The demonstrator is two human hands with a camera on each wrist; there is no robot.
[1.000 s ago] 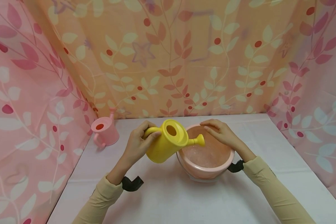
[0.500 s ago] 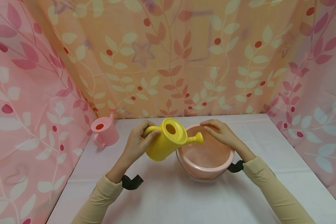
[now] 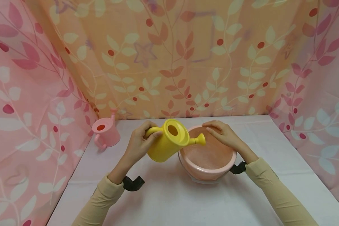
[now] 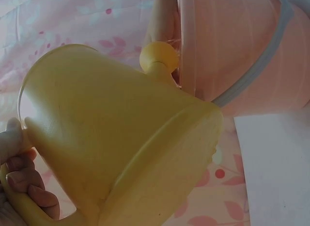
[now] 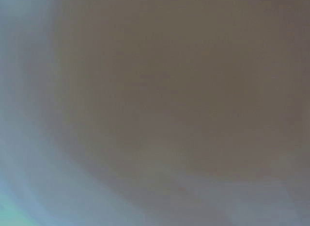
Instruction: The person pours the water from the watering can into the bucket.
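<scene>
My left hand [image 3: 141, 141] grips the handle of a yellow watering can [image 3: 165, 144], its fingers curled round the handle in the left wrist view. The can is tilted, and its rose [image 3: 201, 139] hangs over the mouth of a pink bucket [image 3: 209, 171]. Thin bright streaks show by the rose in the left wrist view, and the bucket's inside looks wet and shiny. On the bucket's back right rim, my right hand [image 3: 223, 135] holds on with the thumb to the inside. The right wrist view is only a brown blur.
A pink watering can [image 3: 107, 133] stands at the back left of the white table [image 3: 158, 204]. A grey bail [image 4: 264, 58] hangs against the bucket's outer wall. Patterned cloth [image 3: 169, 78] rises behind the table and along both sides.
The yellow watering can has shifted very slightly up and left over the last second, keeping its tilt. Bright specks inside the bucket have altered. My right hand has stayed on the rim.
</scene>
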